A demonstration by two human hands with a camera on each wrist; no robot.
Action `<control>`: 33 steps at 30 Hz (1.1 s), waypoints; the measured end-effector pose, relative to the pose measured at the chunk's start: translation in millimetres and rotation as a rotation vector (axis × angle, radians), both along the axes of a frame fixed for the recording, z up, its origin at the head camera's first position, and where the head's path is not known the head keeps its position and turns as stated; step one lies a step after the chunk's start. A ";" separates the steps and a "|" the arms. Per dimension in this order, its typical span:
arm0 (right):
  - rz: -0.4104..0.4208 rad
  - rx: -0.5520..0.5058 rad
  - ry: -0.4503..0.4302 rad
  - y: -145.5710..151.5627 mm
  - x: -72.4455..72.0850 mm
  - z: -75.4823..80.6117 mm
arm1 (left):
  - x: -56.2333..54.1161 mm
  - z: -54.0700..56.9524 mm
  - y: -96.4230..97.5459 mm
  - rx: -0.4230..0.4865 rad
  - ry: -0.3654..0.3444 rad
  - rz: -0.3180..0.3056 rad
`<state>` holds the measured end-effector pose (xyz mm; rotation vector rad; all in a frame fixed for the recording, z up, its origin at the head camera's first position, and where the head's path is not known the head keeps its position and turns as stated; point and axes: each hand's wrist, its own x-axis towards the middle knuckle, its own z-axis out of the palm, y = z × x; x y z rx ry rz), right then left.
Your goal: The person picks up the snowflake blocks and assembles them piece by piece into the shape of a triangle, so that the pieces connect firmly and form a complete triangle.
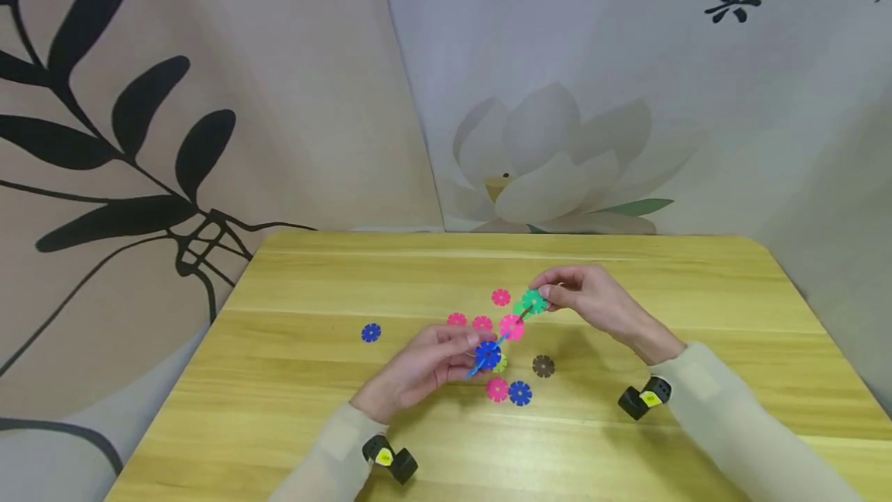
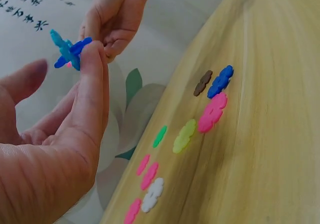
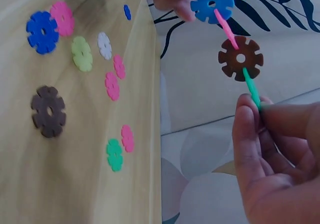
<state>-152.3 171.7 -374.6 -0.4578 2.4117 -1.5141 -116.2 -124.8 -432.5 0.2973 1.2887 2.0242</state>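
"What's the biggest thing here?"

"The wooden table (image 1: 697,316). Two hands are above it. The right hand (image 1: 592,300) pinches the green disc (image 3: 251,88). The left hand (image 1: 435,355) has straight fingers touching the dark blue disc (image 1: 492,361), with its thumb a bit apart."

"Where's the chain of discs (image 1: 512,327)?"

"Up over the table's middle. It's long and slanted. Its dark blue end points to the table's near left, and its green end points to the table's far right."

"And the smallest things?"

"Loose discs (image 1: 543,366) lie flat, mostly around the table's middle."
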 end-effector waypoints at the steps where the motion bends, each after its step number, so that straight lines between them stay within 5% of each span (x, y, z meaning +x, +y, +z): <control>1: 0.008 0.001 0.011 0.1 -1.6 -0.4 | 0.7 -0.7 -0.6 0.007 -0.001 -0.017; 8: 0.009 0.028 0.073 -1.2 -12.1 -1.2 | 2.9 -5.8 -3.7 -0.016 -0.043 -0.079; 14: -0.017 -0.025 0.045 -7.5 -16.9 -3.7 | 5.4 -6.1 0.8 -0.110 -0.032 -0.011; 19: -0.061 -0.121 -0.010 -3.8 -14.8 -13.5 | 7.0 -7.6 4.1 -0.183 0.005 0.109; 27: 0.065 0.259 0.147 2.2 12.8 -40.8 | 6.9 -10.4 9.2 -0.250 0.122 0.341; 33: 0.193 0.469 0.227 -4.0 27.9 -56.1 | 7.6 -9.8 14.4 -0.235 0.170 0.442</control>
